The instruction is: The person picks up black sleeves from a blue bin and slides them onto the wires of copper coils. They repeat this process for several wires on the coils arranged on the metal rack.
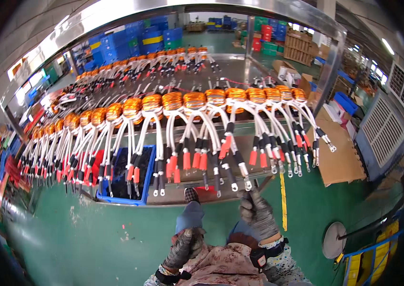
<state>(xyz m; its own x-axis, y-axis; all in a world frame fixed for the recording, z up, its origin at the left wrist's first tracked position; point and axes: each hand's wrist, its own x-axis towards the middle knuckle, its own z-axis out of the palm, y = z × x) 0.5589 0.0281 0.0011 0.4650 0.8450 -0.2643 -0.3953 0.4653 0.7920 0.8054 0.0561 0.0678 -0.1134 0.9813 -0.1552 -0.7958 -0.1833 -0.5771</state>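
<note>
A long row of copper-wound toroid coils [195, 100] lies along the front edge of a metal rack, with white-sleeved leads [211, 128] hanging over toward me. Black and red sleeves and metal cable lugs end these leads. Grey-gloved, my right hand [257, 212] is closed, its fingertips pinched at the cable lug [247, 184] of one lead near the row's middle right. My left hand [186, 248], also gloved, is curled closed in front of my body, apart from the leads. Whatever it may hold is hidden by the fingers.
Behind, a second row of coils [164, 56] sits farther back on the rack [233, 71]. Below the leads, a blue crate [148, 183] stands on the lower shelf. To the right are flattened cardboard [339, 157], a grey air cooler [383, 124] and a round metal disc [334, 240].
</note>
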